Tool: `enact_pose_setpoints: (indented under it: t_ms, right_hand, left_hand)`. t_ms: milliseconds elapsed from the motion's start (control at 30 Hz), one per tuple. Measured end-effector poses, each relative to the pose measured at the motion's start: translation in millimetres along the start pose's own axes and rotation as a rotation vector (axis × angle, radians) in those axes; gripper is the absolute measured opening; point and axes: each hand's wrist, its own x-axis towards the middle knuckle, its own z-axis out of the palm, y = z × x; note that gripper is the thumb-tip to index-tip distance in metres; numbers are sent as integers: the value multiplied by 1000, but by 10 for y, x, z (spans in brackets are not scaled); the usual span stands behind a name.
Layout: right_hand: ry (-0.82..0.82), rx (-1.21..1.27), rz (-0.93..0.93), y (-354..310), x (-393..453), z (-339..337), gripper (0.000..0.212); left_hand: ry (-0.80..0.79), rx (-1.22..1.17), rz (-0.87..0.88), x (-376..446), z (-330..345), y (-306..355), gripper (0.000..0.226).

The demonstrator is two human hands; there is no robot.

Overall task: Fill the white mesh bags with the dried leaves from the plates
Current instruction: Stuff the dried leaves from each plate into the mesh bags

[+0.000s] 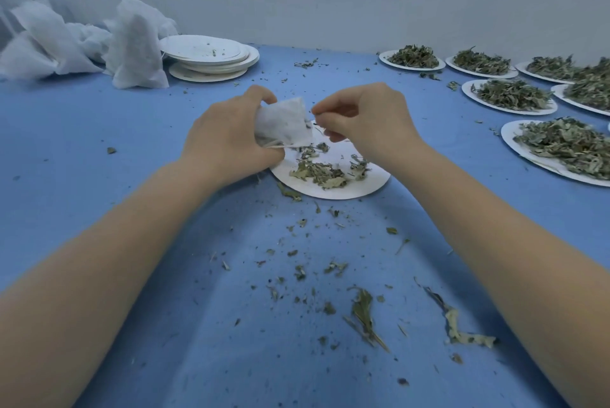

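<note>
The left hand (227, 140) is gripping a mesh bag (284, 123) while the right hand (366, 120), at three o'clock, is pinching leaf bits; next, the plate (373, 181) remnants.

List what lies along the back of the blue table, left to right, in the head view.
Pile of filled white mesh bags → stack of used plates → scattered leaf crumbs → plates heaped with dried leaves.

Soft even cool light, faint shadows, wide-angle bending edges, slight blur
</note>
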Motion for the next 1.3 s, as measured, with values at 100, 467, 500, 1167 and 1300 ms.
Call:
enact_pose_setpoints:
  t_ms: [100,467,500,1167,1300]
  right_hand:
    - [-59,-127,-11,48,15,-35,11]
    - [-489,-658,-129,-151,48,153,57]
    - [-483,-667,-137,-149,34,113,57]
    - [-502,-798,72,-35,-122,-256,41]
    - [-444,-628,50,-42,-156,-245,31]
  left_hand:
    - [26,2,-39,11,-29,-46,52]
    - [78,-55,-44,9,-35,-67,44]
    - [78,-57,-45,13,-36,-71,44]
    - [-1,-16,-33,-20,20,-36,45]
    - [1,-5,-25,-22,30,-40,45]
